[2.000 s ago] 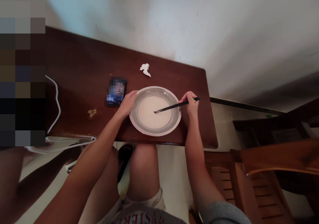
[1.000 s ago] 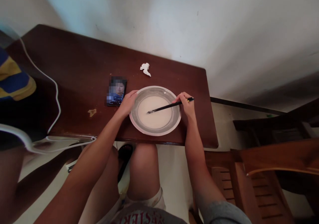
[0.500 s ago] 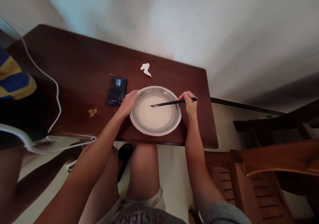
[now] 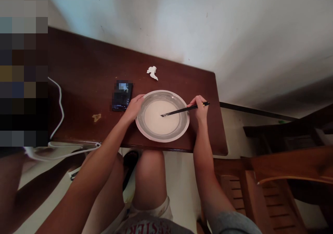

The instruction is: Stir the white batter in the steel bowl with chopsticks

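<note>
A round metal basin [image 4: 139, 123] stands near the front edge of the table, with a milky white liquid [image 4: 158, 123] in it. My left hand [image 4: 135, 107] is closed on the basin's left rim, its thumb and fingers partly hidden there. Over the right rim, my right hand [image 4: 199, 106] grips a pair of black chopsticks [image 4: 182, 110]. Their tips point left and down into the white liquid, near its middle, and look coated with white.
Left of the basin lies a phone [image 4: 121, 97], its screen lit. A crumpled white tissue [image 4: 152, 73] is behind it, and a small brownish scrap [image 4: 96, 117] lies farther left. A white cable [image 4: 61, 102] crosses the table's left side. Wooden chairs [image 4: 291, 164] stand at right.
My right hand has shifted slightly right, and the chopstick tips have moved a little right and toward me in the liquid. My left hand and the basin have stayed in place.
</note>
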Tool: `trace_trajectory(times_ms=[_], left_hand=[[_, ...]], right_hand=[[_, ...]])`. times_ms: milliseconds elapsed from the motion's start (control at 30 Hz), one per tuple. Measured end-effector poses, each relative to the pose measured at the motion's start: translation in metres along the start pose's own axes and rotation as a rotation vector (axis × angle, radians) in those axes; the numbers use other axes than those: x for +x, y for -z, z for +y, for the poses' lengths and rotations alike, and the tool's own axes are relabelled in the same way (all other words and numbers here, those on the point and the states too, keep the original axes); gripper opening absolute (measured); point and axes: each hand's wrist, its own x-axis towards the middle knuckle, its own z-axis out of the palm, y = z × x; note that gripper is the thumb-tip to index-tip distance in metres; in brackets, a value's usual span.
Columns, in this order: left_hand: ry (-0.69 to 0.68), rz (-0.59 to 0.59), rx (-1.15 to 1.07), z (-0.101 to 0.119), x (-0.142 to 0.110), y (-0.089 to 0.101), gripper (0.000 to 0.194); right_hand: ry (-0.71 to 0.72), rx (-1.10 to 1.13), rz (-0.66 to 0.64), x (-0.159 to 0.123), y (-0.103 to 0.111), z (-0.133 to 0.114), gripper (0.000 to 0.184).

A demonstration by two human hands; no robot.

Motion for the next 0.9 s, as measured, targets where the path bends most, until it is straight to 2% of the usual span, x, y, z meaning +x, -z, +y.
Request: trace_trajectory(times_ms=[167, 233, 367, 433, 567, 633, 767, 833, 900], left_hand=[[-0.012, -0.003, 0.003, -0.0022, 0.0009, 0.0004, 0.043], [-0.021, -0.006, -0.005, -0.0033, 0.0014, 0.0004, 0.043], [-0.018, -0.01, -0.012, -0.0046, 0.0021, 0.0004, 0.043], [-0.01, -0.007, -0.013, -0.0044, 0.0019, 0.0007, 0.043], [-0.006, -0.002, -0.005, -0.0031, 0.0011, 0.0011, 0.042], [-0.006, -0.005, -0.012, -0.0028, 0.0011, 0.0009, 0.042], [-0.013, -0.006, -0.022, -0.003, 0.0013, 0.0003, 0.04], [-0.012, -0.006, -0.016, -0.0029, 0.0013, 0.0002, 0.04], [-0.007, -0.006, -0.013, -0.0025, 0.001, 0.0001, 0.04]], right_hand=[[-0.034, -0.034, -0.19, -0.0052, -0.0046, -0.0017, 0.034], [-0.006, -0.043, -0.144, -0.0047, -0.0051, -0.0027, 0.032], [0.01, -0.011, 0.03, -0.001, -0.001, -0.0017, 0.039], [-0.025, -0.008, -0.008, -0.0016, -0.0008, -0.0018, 0.042], [-0.047, -0.063, -0.169, -0.0052, -0.0056, -0.0056, 0.037], [-0.01, -0.087, -0.146, -0.0049, -0.006, -0.0064, 0.035], [0.01, -0.058, 0.017, -0.0009, -0.0007, -0.0017, 0.04], [-0.01, -0.021, 0.004, -0.0008, 0.0005, 0.0005, 0.042], [-0.04, 0.002, -0.082, -0.0026, -0.0011, 0.0002, 0.042]])
